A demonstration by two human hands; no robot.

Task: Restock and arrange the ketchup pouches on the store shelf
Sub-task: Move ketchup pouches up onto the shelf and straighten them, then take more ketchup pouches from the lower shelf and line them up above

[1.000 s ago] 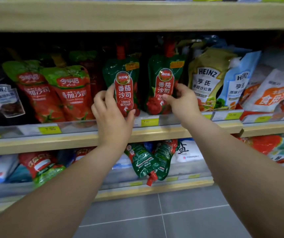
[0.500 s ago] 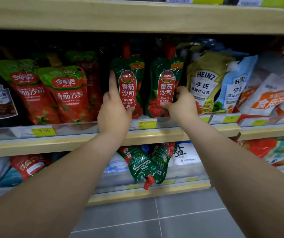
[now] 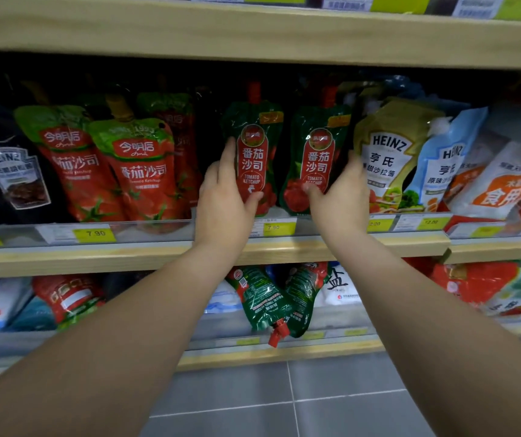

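Fingers of the left hand (image 3: 224, 203) clasp one green pouch (image 3: 254, 152); the right hand (image 3: 341, 200) clasps a second green pouch (image 3: 316, 159). Both stand upright, side by side on the middle shelf (image 3: 331, 247), each reading "TOMATO KETCHUP". Two red pouches (image 3: 142, 171) stand left; two Heinz pouches (image 3: 388, 152) right. A price tag (image 3: 95, 234) shows 7.90.

Both forearms are bare, no sleeves, the hands (image 3: 224, 197) ungloved.

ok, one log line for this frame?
stage: straightening | left hand: holds left green pouch | right hand: holds right green pouch | both upright on middle shelf
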